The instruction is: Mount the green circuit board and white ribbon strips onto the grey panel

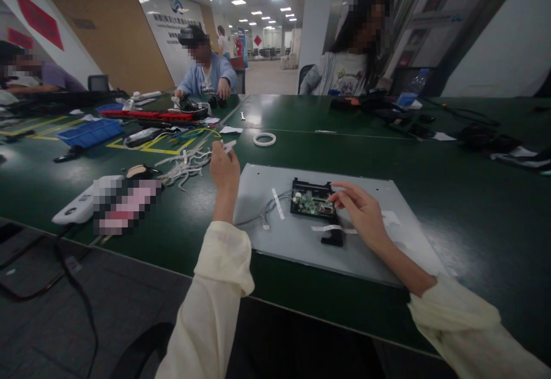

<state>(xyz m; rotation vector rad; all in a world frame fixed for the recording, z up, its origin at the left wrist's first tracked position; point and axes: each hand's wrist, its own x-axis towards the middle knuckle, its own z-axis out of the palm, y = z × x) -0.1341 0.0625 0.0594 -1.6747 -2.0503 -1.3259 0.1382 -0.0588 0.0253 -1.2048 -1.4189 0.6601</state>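
My left hand (pixel 225 171) is raised at the back left corner of a light grey panel (pixel 275 238), fingers closed on a small white strip (pixel 229 146). On the panel lies a green circuit board (pixel 312 202) in a black plastic bracket (pixel 332 236). My right hand (pixel 360 212) hovers at the board's right edge with its fingers stretched out and apart; whether the fingertips touch the bracket is unclear. White tape strips lie on the panel: one strip (pixel 278 204) left of the board, another (pixel 325 228) across the bracket. Thin grey cables (pixel 258 216) run left from the board.
Behind the panel sits a white tape roll (pixel 264 139). To the left are tangled white strips (pixel 189 166), a white power bank (pixel 88 200) and a blue bin (pixel 90 133). Two people sit across the green table (pixel 430 163); a bottle (pixel 415 87) and dark items are at right.
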